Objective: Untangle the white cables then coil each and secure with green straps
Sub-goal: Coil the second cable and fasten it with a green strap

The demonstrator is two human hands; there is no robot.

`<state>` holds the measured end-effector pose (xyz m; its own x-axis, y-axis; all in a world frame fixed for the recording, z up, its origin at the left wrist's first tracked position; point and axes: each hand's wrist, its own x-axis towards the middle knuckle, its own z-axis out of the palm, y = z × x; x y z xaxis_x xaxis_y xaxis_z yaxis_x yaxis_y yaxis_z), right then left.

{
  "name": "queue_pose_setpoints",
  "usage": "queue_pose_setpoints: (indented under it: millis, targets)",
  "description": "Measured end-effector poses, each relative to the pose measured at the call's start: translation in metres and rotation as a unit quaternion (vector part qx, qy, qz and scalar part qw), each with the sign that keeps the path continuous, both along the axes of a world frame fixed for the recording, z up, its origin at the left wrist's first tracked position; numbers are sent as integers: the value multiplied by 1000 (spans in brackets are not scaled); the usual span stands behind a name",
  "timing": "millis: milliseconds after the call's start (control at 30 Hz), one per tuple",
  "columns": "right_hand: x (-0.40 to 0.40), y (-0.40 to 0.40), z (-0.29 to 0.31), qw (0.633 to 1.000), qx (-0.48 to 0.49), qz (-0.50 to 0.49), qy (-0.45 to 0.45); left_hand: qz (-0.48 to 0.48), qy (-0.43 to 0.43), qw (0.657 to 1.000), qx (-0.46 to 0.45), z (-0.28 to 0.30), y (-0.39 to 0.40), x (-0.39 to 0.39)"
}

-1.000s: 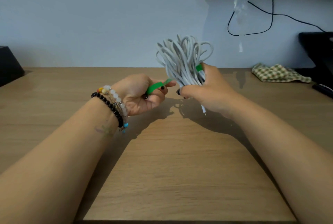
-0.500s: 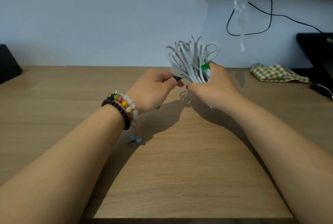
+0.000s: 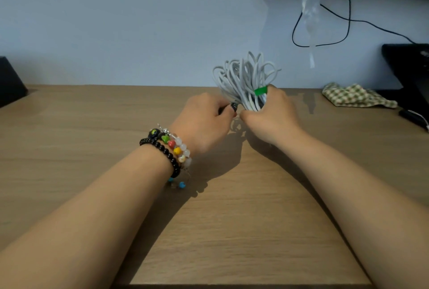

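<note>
My right hand (image 3: pixel 271 116) grips a coiled bundle of white cable (image 3: pixel 243 77) at its lower end and holds it upright above the wooden table (image 3: pixel 209 230), loops fanning upward. A green strap (image 3: pixel 261 90) crosses the bundle next to my right fingertips. Knuckles up, my left hand (image 3: pixel 204 121) sits against the bundle's left side, its fingers curled and pinching at the bundle's base. It hides the strap end it holds. Beaded bracelets circle my left wrist.
A checked cloth (image 3: pixel 355 97) lies at the back right. A black device (image 3: pixel 408 65) and a small black item with a white cord (image 3: pixel 415 118) sit at the right edge. A black box (image 3: pixel 9 84) stands far left. A black wire (image 3: pixel 325 40) hangs on the wall.
My left hand turned knuckles-up and moved right to the bundle, carrying the strap end under it. The bundle rose slightly and shifted right with my right hand.
</note>
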<state>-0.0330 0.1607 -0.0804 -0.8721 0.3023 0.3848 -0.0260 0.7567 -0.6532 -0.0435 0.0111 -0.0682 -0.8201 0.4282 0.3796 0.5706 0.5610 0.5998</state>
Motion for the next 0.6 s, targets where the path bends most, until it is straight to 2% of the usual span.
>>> queue_pose_setpoints:
  millis: [133, 233, 400, 600]
  targets:
    - [-1, 0, -2, 1000, -14, -1, -16, -15, 42, 996, -74, -4, -1, 0]
    - [1, 0, 0, 999, -36, 5, -31, -21, 67, 993, -90, -4, -1, -1]
    - [-1, -2, 0, 998, -38, 17, -37, -8, 117, 993, -30, -3, -3, -2]
    - [0, -3, -1, 1000, 22, -1, -18, -16, 51, 998, 14, -5, 0, -2]
